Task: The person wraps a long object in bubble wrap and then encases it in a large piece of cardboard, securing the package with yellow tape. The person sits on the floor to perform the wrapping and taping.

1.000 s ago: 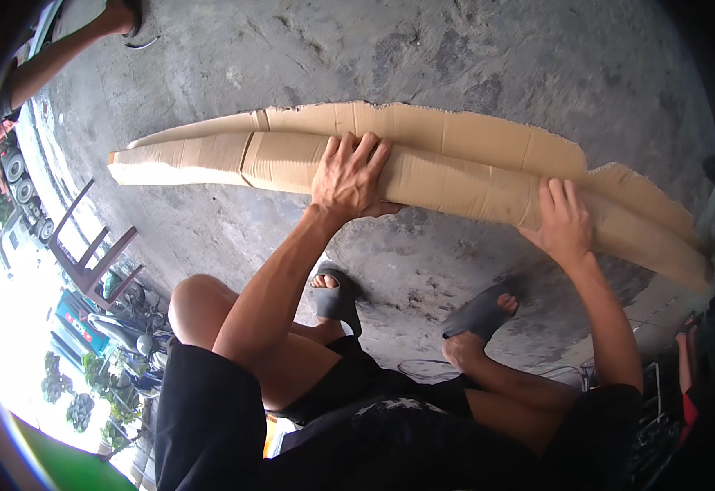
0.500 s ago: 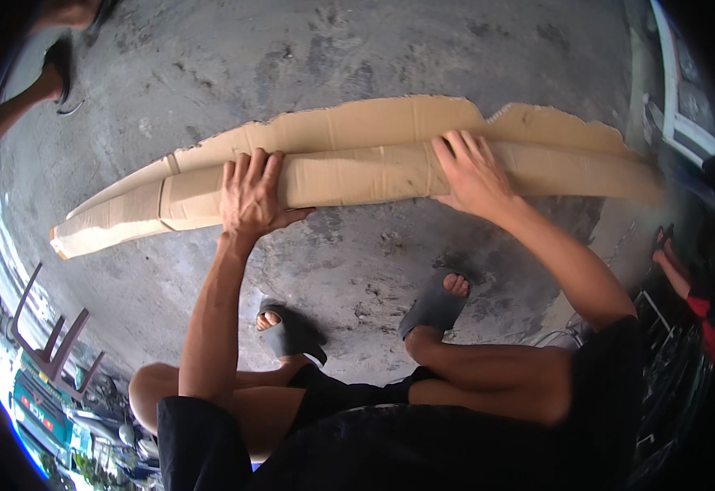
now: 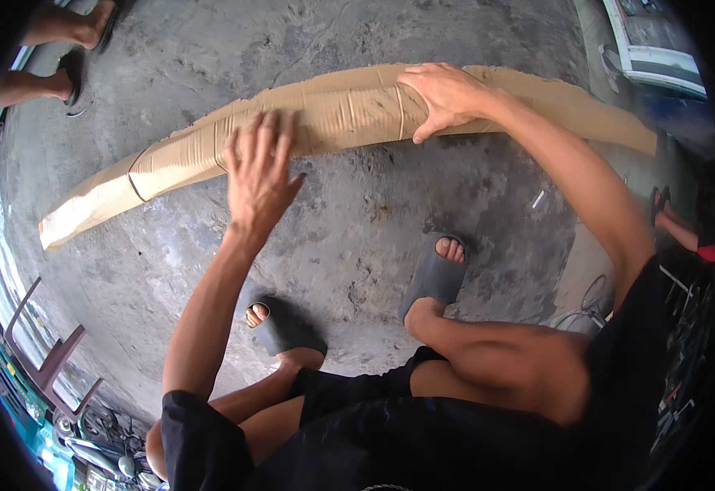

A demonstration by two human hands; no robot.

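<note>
A long strip of brown cardboard (image 3: 345,114), folded or rolled over lengthwise, arcs across the floor in front of me. Its far edge is a rough, torn flap. My right hand (image 3: 447,94) clasps the fold right of its middle, fingers over the far side and thumb at the near edge. Left of that, my left hand (image 3: 261,168) is open, fingers spread over the near side of the cardboard and slightly blurred. Whether its fingertips touch the cardboard I cannot tell.
My feet in dark slides (image 3: 439,274) stand on the stained concrete floor (image 3: 357,221). Another person's feet (image 3: 71,74) are at the far left. A brown plastic chair or stool (image 3: 51,360) lies at the left, near motorbikes. A white-framed glass panel (image 3: 660,61) stands at the far right.
The cardboard has shifted away from me and its far flap shows narrower. My right hand moved farther off and a little left with it. My left hand has loosened from its hold.
</note>
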